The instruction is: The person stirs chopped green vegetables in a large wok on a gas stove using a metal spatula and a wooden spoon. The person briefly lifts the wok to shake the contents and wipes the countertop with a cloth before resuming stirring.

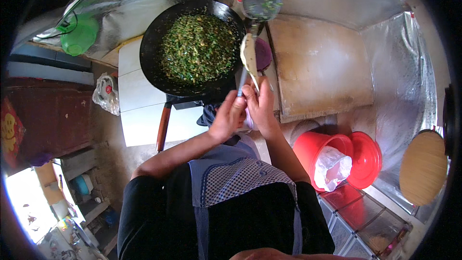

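Both of my hands are close together in front of my chest, beside the right rim of a black wok [153, 66]. The wok holds a large heap of finely chopped green vegetable mixture [198, 50] with yellowish bits. My left hand [227, 117] is closed around a thin greyish handle. That handle seems to lead up to a wok spatula [261, 3] with green bits on its blurred blade. My right hand [261, 104] grips a cream-coloured spoon [248, 54], which crosses in front of the spatula's handle. A purple bowl [263, 55] lies partly hidden behind the spoon.
The wok's wooden handle [164, 124] points toward me over the white tiled counter [144, 115]. At right are a large wooden board [321, 65], a red bucket [305, 151] with a plastic bag [332, 169], and its likely red lid [365, 159]. A green basket [79, 36] stands far left.
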`<state>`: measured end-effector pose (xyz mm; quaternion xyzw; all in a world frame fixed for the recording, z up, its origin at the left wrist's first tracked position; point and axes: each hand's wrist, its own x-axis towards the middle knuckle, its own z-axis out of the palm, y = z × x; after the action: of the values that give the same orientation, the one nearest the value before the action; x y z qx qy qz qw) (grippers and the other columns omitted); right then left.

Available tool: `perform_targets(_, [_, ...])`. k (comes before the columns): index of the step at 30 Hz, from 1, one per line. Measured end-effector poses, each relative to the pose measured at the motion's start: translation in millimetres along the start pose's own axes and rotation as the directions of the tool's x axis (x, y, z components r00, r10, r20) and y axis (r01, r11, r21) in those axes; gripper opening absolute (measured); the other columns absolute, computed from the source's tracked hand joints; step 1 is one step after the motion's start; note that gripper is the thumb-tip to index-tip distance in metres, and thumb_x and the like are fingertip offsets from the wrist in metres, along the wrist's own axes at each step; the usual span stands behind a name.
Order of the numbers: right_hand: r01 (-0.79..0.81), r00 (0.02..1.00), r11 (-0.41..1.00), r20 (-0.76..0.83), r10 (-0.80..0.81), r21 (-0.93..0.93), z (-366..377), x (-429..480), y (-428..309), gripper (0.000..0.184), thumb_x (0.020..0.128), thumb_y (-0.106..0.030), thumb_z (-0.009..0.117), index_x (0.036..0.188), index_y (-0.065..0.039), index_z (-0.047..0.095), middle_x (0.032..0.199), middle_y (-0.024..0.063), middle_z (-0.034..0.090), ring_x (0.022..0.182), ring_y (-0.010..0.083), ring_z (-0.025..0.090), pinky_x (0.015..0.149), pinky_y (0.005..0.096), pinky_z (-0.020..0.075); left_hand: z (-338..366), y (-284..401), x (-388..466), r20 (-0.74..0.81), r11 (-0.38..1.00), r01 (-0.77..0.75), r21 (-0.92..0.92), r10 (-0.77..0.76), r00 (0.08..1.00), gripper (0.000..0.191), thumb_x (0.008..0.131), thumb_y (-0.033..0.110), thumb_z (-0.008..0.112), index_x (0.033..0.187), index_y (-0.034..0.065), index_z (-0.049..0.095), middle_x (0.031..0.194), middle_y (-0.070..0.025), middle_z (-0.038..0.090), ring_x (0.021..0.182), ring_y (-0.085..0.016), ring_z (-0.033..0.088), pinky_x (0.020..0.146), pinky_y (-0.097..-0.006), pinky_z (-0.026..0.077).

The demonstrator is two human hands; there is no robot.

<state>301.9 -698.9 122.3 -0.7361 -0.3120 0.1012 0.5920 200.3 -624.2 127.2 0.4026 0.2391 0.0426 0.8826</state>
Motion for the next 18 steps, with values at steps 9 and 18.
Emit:
perform_targets(9, [-0.015,0.978,0.976,0.200,0.060,-0.217,11.8,45.4,-8.6,0.023,0.090,-0.023,0.058,0.103,-0.004,0.058,0.071,0.0121,0.060,0.062,0.0201,0.058,0.057,0.0335,0.0448,-167.2,144.0,-107.0,-0.204,0.875,0.036,0.483,0.072,0.976,0.033,0.096,0.015,0.045,0.126,0.0021,0.044,0.069,0.0018,0.043,0.050,-0.005,0.039,0.042,-0.0208,0.032])
perform_targets(18, [0.126,0.953,0.539,0.252,0.167,-0.833,21.3,116.5,-15.2,0.019,0.083,-0.027,0.061,0.093,-0.012,0.064,0.085,0.0145,0.066,0.082,0.0361,0.063,0.072,0.0465,0.0481,-248.7,233.7,-116.3,-0.272,0.315,0.263,0.912,-0.015,0.962,0.043,0.092,0.017,0.051,0.134,0.0067,0.043,0.063,-0.0001,0.048,0.047,-0.009,0.043,0.040,-0.0265,0.036])
